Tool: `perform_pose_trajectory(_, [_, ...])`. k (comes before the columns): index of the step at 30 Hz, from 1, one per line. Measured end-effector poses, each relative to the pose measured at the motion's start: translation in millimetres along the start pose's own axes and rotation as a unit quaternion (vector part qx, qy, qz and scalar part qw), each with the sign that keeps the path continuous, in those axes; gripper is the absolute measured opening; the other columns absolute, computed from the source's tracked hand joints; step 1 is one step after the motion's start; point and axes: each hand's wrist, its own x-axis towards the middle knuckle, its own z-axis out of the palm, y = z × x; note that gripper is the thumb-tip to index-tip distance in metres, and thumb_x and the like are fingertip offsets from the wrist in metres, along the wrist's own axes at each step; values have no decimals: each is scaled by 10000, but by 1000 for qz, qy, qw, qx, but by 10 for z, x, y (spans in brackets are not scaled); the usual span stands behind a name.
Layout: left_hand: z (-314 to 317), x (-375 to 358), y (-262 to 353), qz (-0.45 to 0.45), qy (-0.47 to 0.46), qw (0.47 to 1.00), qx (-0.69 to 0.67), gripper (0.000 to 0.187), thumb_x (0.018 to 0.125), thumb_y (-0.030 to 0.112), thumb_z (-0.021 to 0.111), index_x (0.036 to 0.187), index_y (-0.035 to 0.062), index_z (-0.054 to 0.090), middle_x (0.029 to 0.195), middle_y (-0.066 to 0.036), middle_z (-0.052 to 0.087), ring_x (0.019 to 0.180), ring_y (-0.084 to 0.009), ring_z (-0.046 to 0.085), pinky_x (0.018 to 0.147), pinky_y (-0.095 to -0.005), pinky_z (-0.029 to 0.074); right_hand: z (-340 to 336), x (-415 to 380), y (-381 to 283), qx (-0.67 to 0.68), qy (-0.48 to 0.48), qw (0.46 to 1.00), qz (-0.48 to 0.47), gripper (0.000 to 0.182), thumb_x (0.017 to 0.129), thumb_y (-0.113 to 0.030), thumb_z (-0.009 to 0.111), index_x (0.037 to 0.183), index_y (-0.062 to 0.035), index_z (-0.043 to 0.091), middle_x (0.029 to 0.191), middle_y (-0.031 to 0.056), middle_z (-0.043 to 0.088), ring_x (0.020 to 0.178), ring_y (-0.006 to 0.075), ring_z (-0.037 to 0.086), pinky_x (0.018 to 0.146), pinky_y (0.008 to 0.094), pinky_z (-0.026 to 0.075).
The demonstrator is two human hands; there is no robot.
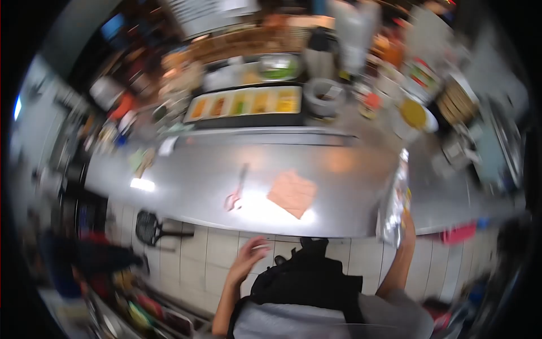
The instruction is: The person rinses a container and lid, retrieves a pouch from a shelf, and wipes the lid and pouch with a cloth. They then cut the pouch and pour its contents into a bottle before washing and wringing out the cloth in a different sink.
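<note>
Foil packet (396, 200) gripped in right hand (407, 225).

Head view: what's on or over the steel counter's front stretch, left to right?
Blurred green-and-tan item, white slip, red-handled scissors, folded pinkish cloth, silver foil packet held in the right hand.
</note>
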Motion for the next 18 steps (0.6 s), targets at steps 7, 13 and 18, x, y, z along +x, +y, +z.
perform_pose_trajectory(7, [222, 181, 538, 220, -112, 961, -124, 709, 824, 239, 596, 1357, 65, 162, 1302, -123, 321, 1145, -193, 405, 929, -315, 360, 2124, -1062, 143, -175, -344, 922, -7, 671, 560, -11, 723, 1149, -34, 403, 959, 50, 533, 831, 139, 553, 733, 279, 482])
perform_pose_trajectory(13, [-1061, -663, 546, 299, 209, 891, -271, 240, 756, 97, 653, 956, 21, 545, 865, -50, 600, 746, -114, 586, 666, -254, 495, 3797, -2211, 1229, -398, -522, 719, -227, 817, 566, -261, 802, 1189, 25, 356, 1032, 182, 532, 936, 249, 557, 816, 314, 439])
perform_pose_trajectory(18, [-2049, -1664, 546, 399, 319, 817, -269, 295, 739, 37, 652, 1007, 6, 534, 901, -81, 612, 779, -139, 597, 685, -272, 492, 4780, -2817, 1911, -283, -652, 703, -37, 744, 698, -159, 719, 1278, 1, 280, 1135, 133, 480, 1026, 206, 499, 836, 317, 424])
